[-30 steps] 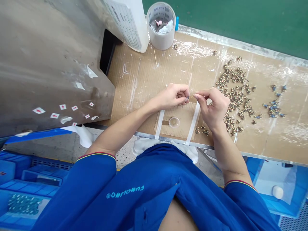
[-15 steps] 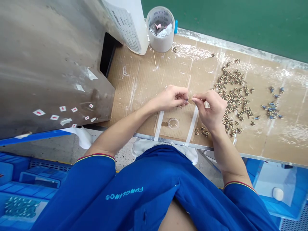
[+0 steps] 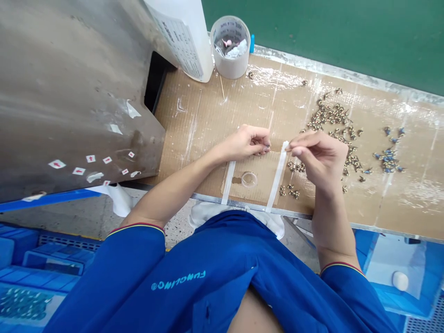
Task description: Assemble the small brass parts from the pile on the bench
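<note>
My left hand (image 3: 255, 141) is closed in a pinch above the cardboard, its fingertips pressed round a tiny piece too small to name. To its right, my right hand (image 3: 321, 155) hangs over the edge of a pile of small brass-coloured metal parts (image 3: 329, 113). Its thumb and forefinger come together; what they hold, if anything, I cannot make out. Below and between the hands sits a small clear round dish (image 3: 249, 179). Several loose metal parts (image 3: 289, 190) lie right of the dish. Farther right is a group of blue-tipped parts (image 3: 388, 159).
Cardboard (image 3: 197, 111) with tape strips covers the bench. At the back stand a tape-roll cup (image 3: 230, 67) with scraps and a white jug (image 3: 194, 41); a thin stick (image 3: 222, 88) lies before them. A metal housing (image 3: 86, 92) borders the left side.
My right hand has moved right, away from my left hand, toward the pile of metal parts. The thin yellowish thing seen between the fingertips no longer shows there. My left hand stays nearly still.
</note>
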`<state>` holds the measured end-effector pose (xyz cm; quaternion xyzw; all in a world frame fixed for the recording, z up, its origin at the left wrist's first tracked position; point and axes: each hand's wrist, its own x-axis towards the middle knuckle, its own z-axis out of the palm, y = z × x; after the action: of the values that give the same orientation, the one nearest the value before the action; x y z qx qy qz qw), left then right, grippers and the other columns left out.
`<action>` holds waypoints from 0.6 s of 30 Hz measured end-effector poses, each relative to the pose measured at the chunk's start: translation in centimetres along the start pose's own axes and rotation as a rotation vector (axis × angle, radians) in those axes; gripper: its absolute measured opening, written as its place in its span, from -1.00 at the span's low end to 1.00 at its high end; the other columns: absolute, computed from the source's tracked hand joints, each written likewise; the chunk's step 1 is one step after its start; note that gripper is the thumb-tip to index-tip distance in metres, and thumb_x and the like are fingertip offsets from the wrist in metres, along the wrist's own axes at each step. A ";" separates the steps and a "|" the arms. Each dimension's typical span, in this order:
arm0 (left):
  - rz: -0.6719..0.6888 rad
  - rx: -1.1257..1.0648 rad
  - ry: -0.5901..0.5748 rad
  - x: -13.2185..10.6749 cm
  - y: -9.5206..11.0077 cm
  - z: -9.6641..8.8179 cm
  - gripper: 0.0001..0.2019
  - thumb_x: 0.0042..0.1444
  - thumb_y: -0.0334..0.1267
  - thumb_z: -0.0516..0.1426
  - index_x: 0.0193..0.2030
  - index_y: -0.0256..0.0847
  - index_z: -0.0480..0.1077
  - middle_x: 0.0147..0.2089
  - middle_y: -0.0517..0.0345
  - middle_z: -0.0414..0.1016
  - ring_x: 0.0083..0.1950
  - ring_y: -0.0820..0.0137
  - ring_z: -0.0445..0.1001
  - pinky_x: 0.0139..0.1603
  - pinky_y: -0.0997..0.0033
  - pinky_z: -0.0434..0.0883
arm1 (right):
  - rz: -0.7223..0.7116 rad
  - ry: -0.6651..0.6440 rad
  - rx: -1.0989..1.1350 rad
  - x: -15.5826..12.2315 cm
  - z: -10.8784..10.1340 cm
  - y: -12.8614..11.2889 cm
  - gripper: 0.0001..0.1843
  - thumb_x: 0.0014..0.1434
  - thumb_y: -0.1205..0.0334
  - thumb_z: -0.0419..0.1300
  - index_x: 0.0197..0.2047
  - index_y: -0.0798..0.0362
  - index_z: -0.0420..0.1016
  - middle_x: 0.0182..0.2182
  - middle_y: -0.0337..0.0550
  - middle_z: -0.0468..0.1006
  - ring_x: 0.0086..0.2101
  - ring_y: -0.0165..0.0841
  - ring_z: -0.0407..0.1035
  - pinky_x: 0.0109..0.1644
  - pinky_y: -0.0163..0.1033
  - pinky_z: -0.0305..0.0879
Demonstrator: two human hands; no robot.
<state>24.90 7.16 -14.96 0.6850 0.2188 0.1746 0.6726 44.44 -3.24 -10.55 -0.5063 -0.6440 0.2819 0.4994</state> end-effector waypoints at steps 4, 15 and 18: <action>0.017 0.043 0.002 0.0 0.1 -0.3 -0.97 0.16 -0.45 0.22 -0.30 -0.30 0.46 -0.32 0.15 0.57 -0.25 0.47 0.56 -0.16 0.46 0.46 | -0.054 -0.426 0.123 -0.2 0.8 -0.9 -0.86 0.33 0.11 0.35 -0.26 -0.06 0.66 -0.24 -0.19 0.64 -0.25 -0.37 0.54 -0.15 -0.21 0.49; -0.047 0.015 0.020 -0.2 0.9 -0.4 -0.96 0.21 -0.39 0.21 -0.26 -0.29 0.42 -0.33 0.15 0.56 -0.32 0.50 0.53 -0.21 0.48 0.47 | -0.009 -0.365 -0.152 0.1 0.4 0.6 -0.77 0.41 0.01 0.23 -0.06 -0.05 0.61 -0.13 -0.09 0.63 -0.12 -0.26 0.52 -0.02 -0.10 0.49; -0.069 -0.019 0.025 -0.1 0.8 -0.3 -0.93 0.20 -0.39 0.23 -0.27 -0.28 0.40 -0.36 0.12 0.56 -0.34 0.49 0.53 -0.25 0.47 0.48 | 0.129 -0.042 -0.488 0.7 -2.6 2.4 -0.88 0.38 0.19 0.22 -0.16 -0.04 0.60 -0.24 -0.12 0.61 -0.26 -0.27 0.47 -0.13 -0.12 0.44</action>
<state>24.68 7.38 -14.12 0.6683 0.2489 0.1622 0.6820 47.74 -2.18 -11.48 -0.6461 -0.6695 0.1598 0.3299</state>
